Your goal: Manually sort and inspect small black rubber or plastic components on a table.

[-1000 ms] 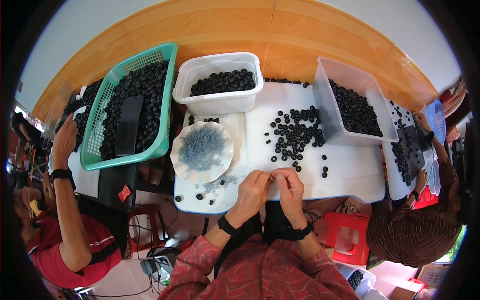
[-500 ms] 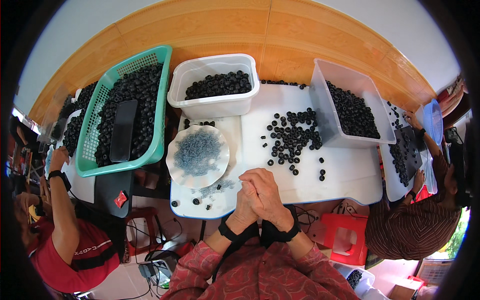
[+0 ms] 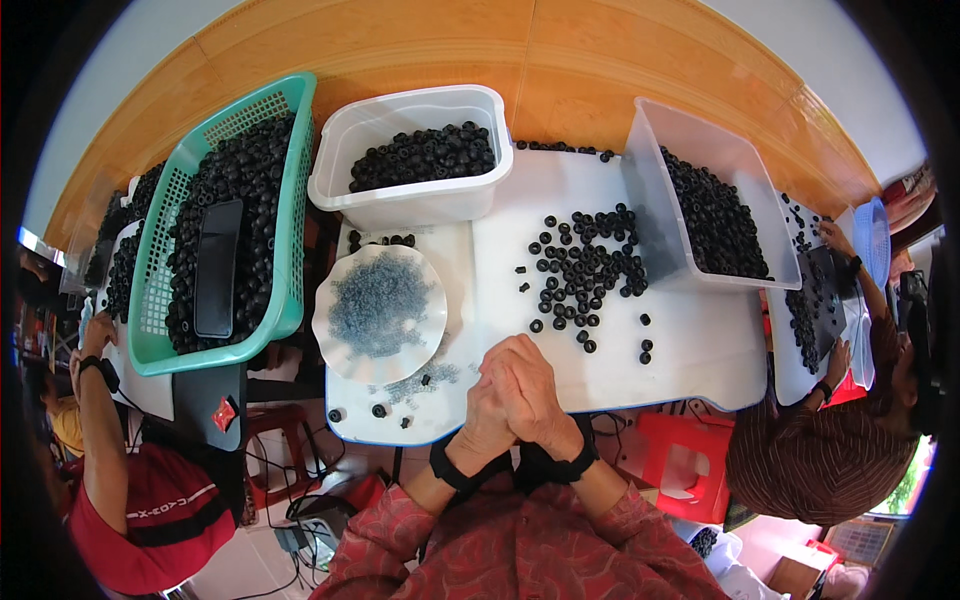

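In the head view, we find the left hand [image 3: 487, 420] and right hand [image 3: 536, 398] pressed together above the table's [image 3: 690, 350] near edge; the fingertips are hidden, so we cannot tell whether they grip anything. Black rings [image 3: 585, 270] lie loose beside the translucent bin [image 3: 652, 225], partly filled with more. Small clear rings [image 3: 380, 305] cover the scalloped plate [image 3: 400, 369]. We judge handling incomplete; the finished share is indeterminable.

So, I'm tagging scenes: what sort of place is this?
Probably a small workroom: a green plastic basket heaped with round black parts, a white scalloped plate of tiny translucent pieces, people either side.
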{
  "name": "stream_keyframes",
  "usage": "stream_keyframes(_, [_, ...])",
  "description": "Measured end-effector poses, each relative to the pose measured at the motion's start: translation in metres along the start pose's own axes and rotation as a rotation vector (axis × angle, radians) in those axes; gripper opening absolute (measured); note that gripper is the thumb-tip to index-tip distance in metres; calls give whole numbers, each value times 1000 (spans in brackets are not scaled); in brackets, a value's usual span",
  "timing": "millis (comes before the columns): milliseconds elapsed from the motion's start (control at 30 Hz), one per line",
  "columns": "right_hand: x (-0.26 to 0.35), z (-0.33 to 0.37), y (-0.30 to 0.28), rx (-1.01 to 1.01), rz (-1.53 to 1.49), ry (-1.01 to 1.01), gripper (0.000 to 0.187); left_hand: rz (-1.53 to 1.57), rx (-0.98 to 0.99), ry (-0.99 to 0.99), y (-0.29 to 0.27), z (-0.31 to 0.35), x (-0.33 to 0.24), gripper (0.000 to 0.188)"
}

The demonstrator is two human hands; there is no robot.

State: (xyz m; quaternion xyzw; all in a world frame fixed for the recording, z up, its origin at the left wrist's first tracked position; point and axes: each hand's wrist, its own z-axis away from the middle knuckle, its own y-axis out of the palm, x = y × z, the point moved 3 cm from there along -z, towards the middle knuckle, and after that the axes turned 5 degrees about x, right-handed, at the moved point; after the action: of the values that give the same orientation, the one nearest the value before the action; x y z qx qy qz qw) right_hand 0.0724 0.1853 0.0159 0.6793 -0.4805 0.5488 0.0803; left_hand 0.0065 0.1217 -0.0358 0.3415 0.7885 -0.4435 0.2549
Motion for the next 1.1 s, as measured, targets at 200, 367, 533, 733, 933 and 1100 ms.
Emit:
stream_keyframes(200, [1, -1, 6, 5, 10, -18, 22, 281, -245, -179, 23, 14, 16, 10])
stream_keyframes(367, [0, 2, 7, -15, -3, 5, 24, 168, -303, -96, 17, 8, 6, 9])
stream_keyframes(533, [-2, 3, 4, -32, -5, 4, 25, 333, -330, -257, 30, 22, 16, 9])
stream_keyframes(733, [-7, 3, 4, -30, -40, -25, 28, 218, -218, -156, 14, 6, 5, 14])
stream_keyframes(933, [-1, 7, 7, -110, -115, -4, 25, 160, -352, -126, 8, -2, -5, 17])
stream_keyframes(1100, [4, 6, 6, -118, -4, 3, 18, 247, -469, -205, 6, -6, -5, 20])
